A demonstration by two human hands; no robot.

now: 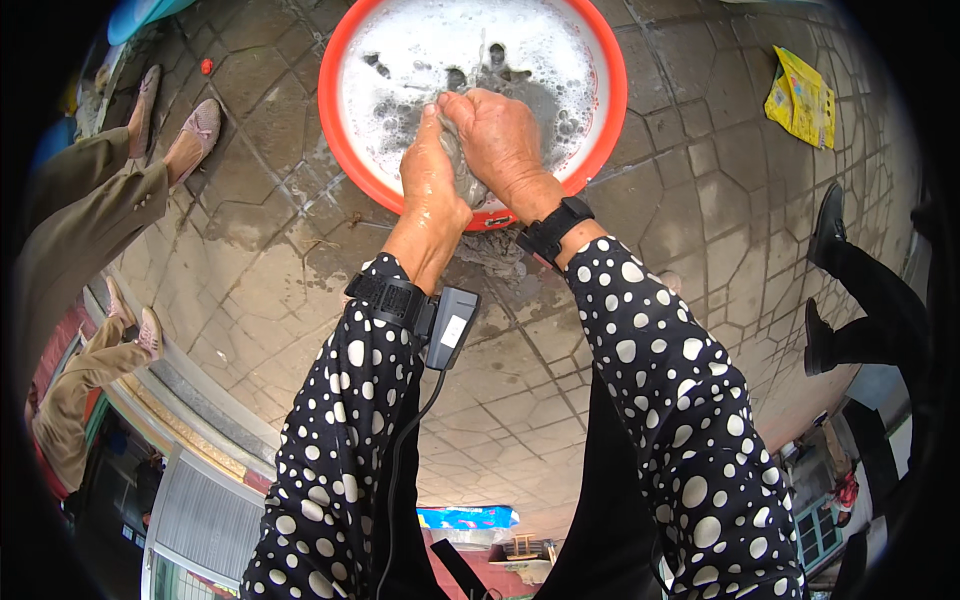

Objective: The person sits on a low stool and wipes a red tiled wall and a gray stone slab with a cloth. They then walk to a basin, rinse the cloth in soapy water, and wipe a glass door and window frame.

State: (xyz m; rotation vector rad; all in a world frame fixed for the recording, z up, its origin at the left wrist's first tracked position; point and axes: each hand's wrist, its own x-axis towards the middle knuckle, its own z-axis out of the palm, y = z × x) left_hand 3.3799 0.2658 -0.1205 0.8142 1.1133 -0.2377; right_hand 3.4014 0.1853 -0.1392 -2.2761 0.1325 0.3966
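A wide basin with a red rim (328,112) stands on the ground before me, full of suds and greyish soapy water (442,37). Over its near side, my left hand (435,169) and my right hand (499,135) are pressed close together on a wet grey cloth (459,161). The cloth bunches between the two palms, and part of it is hidden by the fingers. Dark wet fabric also shows through the foam beyond my hands. Another wet grey cloth (491,255) lies on the paving against the near outside of the basin.
Patterned stone paving (510,420) surrounds the basin. At left stand people in pink shoes (201,131); at right someone wears black shoes (829,217). A yellow plastic packet (802,101) lies at the right. A cable (405,435) runs along my left sleeve from a wrist device (452,326).
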